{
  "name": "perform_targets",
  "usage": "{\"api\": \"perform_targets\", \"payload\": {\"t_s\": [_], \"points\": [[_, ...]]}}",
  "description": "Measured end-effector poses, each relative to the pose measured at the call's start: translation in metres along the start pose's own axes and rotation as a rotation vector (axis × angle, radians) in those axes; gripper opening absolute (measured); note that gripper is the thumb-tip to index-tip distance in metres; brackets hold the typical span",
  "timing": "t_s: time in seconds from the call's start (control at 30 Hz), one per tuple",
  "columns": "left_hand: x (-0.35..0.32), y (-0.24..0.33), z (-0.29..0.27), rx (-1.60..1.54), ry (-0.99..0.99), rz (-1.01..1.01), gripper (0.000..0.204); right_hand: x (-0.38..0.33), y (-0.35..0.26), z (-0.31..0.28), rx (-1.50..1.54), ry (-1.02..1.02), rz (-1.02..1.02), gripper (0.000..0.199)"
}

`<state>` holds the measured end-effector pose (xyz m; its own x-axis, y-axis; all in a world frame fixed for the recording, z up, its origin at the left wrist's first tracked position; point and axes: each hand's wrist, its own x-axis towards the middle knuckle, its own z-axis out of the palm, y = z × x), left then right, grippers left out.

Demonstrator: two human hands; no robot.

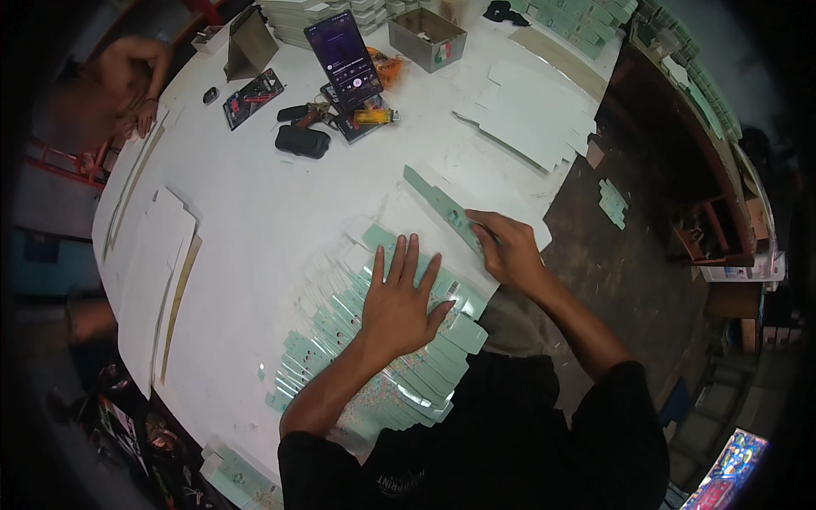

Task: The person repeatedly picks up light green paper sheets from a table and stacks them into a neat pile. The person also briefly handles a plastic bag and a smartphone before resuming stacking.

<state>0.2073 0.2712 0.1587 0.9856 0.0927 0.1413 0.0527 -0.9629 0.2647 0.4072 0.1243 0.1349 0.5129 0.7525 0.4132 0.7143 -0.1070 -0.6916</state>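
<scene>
On the white worktop [255, 221]: left hand [398, 302] flat, fingers spread, pressing a fanned row of pale green box blanks [374, 357]. Right hand [508, 248] pinches one green blank [442, 204] at the row's far end. Most of the fan looks unprocessed; more blanks [531, 110] lie beyond.

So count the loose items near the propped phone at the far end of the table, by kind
Phone: 1
Black case: 1
Yellow lighter: 1
Open cardboard box: 1
Small black fob: 1
Total: 5
</scene>
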Motion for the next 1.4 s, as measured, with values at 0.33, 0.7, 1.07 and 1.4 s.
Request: {"api": "perform_targets", "payload": {"t_s": [0.33, 0.7, 1.07, 1.4], "points": [[0.004, -0.002, 0.007, -0.007, -0.119, -0.026, 0.069, 0.003, -0.001, 0.006, -0.487, -0.279, 0.075, 0.053], [0.010, 0.004, -0.016, -0.047, -0.299, 0.106, 0.106, 0.050, 0.024, -0.020, -0.044, -0.252, 0.437, 0.019], [0.010, 0.003, 0.004, -0.116, -0.014, -0.004, 0.043, 0.031, 0.030, -0.014, -0.402, -0.210, 0.042, 0.023], [0.011, 0.003, -0.002, -0.120, 0.013, 0.003, 0.043, 0.042, 0.016, -0.028, 0.116, -0.337, 0.293, 0.033]]}}
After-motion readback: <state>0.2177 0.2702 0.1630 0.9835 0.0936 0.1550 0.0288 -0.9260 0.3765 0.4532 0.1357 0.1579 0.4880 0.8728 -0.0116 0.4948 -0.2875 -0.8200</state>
